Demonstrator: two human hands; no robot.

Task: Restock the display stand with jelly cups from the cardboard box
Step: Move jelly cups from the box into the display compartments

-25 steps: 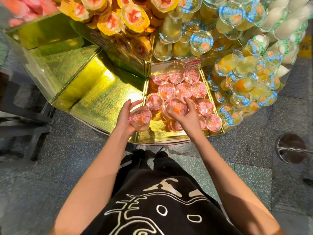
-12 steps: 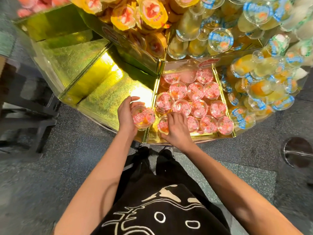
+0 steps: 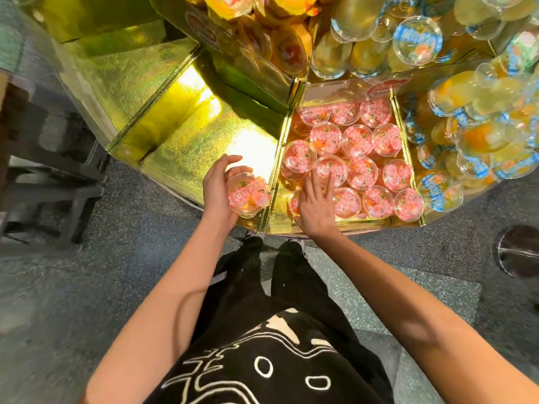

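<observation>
Fingers, R hand, half-hide 1 cup; L hand grips jelly cup.

Jelly cup lid: pink characters, too blurred for me to read.
Red sticker: script I cannot make out.

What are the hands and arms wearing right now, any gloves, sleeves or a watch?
The left hand and right hand are bare: no gloves, rings or watch in view. The left forearm and right forearm are uncovered too; no sleeve edge shows. Below them, a black top with white line drawings and black trousers.
</observation>
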